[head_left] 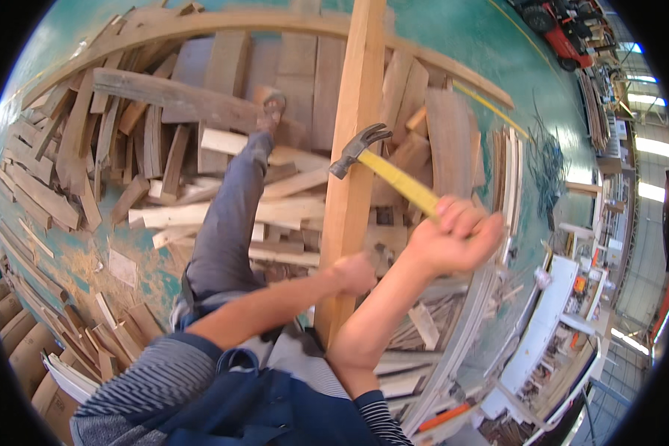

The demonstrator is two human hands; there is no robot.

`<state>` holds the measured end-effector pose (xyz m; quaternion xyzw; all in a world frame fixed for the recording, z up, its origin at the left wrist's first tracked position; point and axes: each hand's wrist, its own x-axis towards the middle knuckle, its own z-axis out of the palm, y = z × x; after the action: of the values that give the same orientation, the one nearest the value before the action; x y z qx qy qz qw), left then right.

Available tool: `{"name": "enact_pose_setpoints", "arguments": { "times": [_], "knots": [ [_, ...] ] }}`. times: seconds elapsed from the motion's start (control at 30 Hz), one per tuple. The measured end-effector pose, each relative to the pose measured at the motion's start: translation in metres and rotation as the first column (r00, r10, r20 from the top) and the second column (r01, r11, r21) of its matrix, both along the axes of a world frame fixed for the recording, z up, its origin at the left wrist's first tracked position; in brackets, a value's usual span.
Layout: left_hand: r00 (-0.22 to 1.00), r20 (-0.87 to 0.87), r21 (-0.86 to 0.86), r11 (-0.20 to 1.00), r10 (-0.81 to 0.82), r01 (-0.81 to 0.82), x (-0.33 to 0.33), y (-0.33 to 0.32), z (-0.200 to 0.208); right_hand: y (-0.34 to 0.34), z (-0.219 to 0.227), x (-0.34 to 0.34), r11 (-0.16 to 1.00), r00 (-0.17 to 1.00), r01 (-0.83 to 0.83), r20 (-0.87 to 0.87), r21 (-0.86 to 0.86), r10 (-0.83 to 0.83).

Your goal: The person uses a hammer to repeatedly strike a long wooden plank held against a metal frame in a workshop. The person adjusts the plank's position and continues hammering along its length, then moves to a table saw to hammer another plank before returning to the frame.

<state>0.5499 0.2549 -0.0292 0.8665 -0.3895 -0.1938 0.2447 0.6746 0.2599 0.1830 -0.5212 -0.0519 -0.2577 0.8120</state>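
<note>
Right hand (457,236) clenched round the yellow-handled hammer (395,175), its head in front of the long beam (345,215), left hand (354,273) blurred against the beam, fingers impossible to read, wood pile (290,212) crowding both edges, open green floor (464,36) beyond at upper right!

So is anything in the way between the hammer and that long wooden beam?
Nothing visible is. The hammer, in the right hand, shows in front of the long wooden beam. The blurred left hand overlaps the beam nearer the body.
</note>
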Motion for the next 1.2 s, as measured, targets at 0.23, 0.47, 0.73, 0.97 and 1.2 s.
{"name": "enact_pose_setpoints", "arguments": {
  "times": [0.23, 0.47, 0.73, 0.97, 1.2],
  "knots": [
    [0.994, 0.074, 0.093, 0.993, -0.082, 0.075, -0.009, 0.01, 0.02, -0.101, 0.052, -0.03, 0.976, 0.988, 0.142, -0.031, -0.167, -0.149],
    [0.99, 0.139, 0.044, 0.999, -0.034, 0.028, -0.008, 0.011, 0.013, -0.083, 0.058, -0.001, 0.951, 0.989, -0.107, 0.064, -0.29, 0.131],
    [0.987, 0.157, -0.098, 0.995, 0.027, -0.012, -0.012, 0.009, -0.002, -0.054, 0.031, 0.04, 0.917, 0.937, -0.344, -0.009, -0.204, 0.349],
    [0.969, 0.233, -0.204, 0.979, 0.078, -0.03, -0.017, 0.01, -0.01, -0.073, 0.044, 0.02, 0.902, 0.903, -0.416, 0.069, -0.114, 0.425],
    [0.895, 0.363, -0.464, 0.883, 0.258, -0.066, -0.015, 0.027, 0.002, -0.099, 0.062, -0.016, 0.893, 0.891, -0.419, 0.115, -0.162, 0.439]
  ]
}}
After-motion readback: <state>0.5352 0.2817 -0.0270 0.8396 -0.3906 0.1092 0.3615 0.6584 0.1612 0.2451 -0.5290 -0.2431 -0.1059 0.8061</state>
